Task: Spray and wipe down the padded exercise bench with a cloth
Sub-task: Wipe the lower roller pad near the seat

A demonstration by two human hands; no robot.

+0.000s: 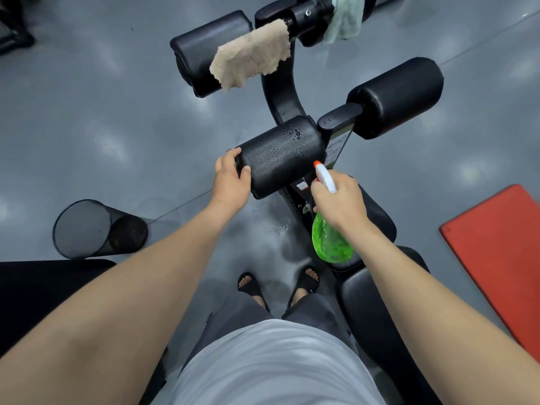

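My left hand [232, 178] grips the end of a cylindrical, droplet-beaded black padded roller [282, 154]. My right hand [340, 201] clasps the translucent green spray bottle [330, 244] beside it. A nubby beige cloth [252, 54] drapes beyond, above glossy grey floor [117, 112].

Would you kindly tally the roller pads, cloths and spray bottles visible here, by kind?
Roller pads: 3, near left, far left, right
Cloths: 2, beige cloth, pale green cloth
Spray bottles: 1, green spray bottle
Total: 6
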